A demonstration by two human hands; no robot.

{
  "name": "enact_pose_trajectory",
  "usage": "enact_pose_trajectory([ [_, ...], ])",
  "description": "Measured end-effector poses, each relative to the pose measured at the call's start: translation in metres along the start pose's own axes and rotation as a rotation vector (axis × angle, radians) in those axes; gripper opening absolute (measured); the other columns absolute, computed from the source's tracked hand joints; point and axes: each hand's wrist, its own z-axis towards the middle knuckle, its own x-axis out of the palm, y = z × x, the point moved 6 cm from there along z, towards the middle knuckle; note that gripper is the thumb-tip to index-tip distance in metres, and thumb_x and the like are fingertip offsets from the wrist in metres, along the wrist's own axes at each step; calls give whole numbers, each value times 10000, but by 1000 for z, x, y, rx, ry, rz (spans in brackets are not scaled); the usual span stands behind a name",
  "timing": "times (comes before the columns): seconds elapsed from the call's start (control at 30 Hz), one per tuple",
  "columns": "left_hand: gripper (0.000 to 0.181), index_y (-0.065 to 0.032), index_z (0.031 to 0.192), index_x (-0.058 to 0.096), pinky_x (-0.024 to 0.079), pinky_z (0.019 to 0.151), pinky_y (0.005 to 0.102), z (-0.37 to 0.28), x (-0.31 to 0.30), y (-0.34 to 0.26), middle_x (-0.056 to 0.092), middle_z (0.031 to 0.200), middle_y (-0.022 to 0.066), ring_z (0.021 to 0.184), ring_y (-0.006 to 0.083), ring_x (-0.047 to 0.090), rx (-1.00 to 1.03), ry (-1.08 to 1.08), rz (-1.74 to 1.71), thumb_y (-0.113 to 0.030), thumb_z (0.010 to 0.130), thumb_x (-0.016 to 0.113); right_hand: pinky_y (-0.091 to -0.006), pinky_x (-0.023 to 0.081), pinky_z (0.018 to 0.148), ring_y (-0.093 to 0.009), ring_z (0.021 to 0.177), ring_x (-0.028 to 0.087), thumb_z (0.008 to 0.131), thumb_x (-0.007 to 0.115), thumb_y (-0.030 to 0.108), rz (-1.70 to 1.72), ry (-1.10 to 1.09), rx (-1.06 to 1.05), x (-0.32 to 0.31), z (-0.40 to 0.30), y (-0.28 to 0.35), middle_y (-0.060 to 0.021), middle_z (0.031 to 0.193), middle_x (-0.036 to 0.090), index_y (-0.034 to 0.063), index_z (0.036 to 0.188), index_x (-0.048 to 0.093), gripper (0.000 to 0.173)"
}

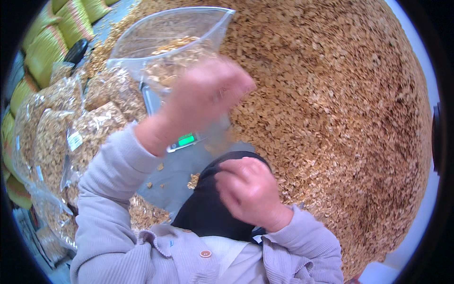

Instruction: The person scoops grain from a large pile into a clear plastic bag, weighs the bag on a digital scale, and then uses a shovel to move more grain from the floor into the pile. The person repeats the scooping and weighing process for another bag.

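Blurred by motion, my left hand (209,90) is above a digital scale (150,101) whose green display is lit; its fingers are curled, and what they hold cannot be told. On the scale stands an open clear plastic bag (131,42), partly filled with dried pale-brown slices. My right hand (248,188) is over my dark-trousered knee, fingers bent inward, also blurred; no object shows in it. A large heap of the same dried slices (330,117) spreads to the right of both hands.
Several filled clear bags (53,142) lie at the left, one with a label. Yellow woven sacks (46,56) are stacked behind them, near a dark object (76,51). Loose slices (193,181) are scattered on the grey floor (166,184) beside my knee.
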Motion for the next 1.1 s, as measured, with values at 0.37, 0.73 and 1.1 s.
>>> enact_pose_trajectory([
  [0.37,1162,-236,1576,92,427,1059,468,-133,335,233,162,1543,355,1315,503,425,-687,876,186,-295,705,859,-344,553,832,-222,976,633,893,649,75,408,-340,1057,29,-178,-284,-158,1202,595,58,1357,520,483],
  [0.73,905,-422,1429,423,521,960,486,-113,444,212,265,1508,253,1221,535,450,-521,816,180,-142,680,847,-310,540,803,-188,936,635,887,655,80,383,2,1195,78,-196,-350,-107,1224,581,165,1409,488,555],
  [1.1,392,-24,1205,633,536,718,289,-183,448,267,653,1079,98,904,172,642,-1293,329,-851,-14,814,666,-245,511,744,-104,867,611,898,619,25,363,-151,1351,-60,-308,-291,-58,1073,650,147,1351,560,472],
])
